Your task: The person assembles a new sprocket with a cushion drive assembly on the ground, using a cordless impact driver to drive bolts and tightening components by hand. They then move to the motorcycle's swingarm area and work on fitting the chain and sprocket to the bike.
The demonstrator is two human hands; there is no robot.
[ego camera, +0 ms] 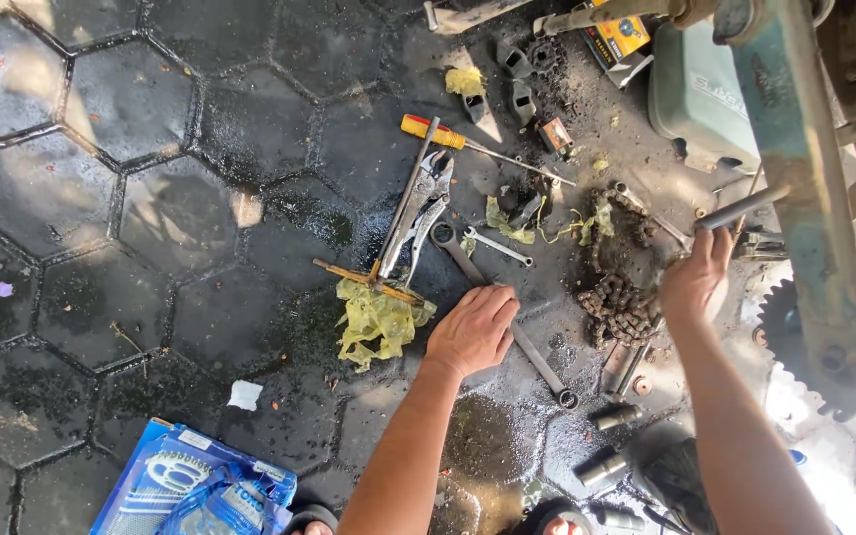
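The left hand [472, 330] lies spread on the long wrench [507, 322] beside the chain [618, 302]; the right hand [695, 277] grips a rod [740, 208]. Greasy fingers could slip.

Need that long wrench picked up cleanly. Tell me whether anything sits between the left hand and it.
Nothing visible does. The left hand already rests on the long wrench, covering its middle. A smaller wrench and pliers lie just beyond, clear of it.

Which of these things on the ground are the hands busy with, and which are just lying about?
In hand:
left hand on the long spanner
right hand holding a metal rod

Lying about:
pliers
screwdriver
chain
yellow rag
blue packet
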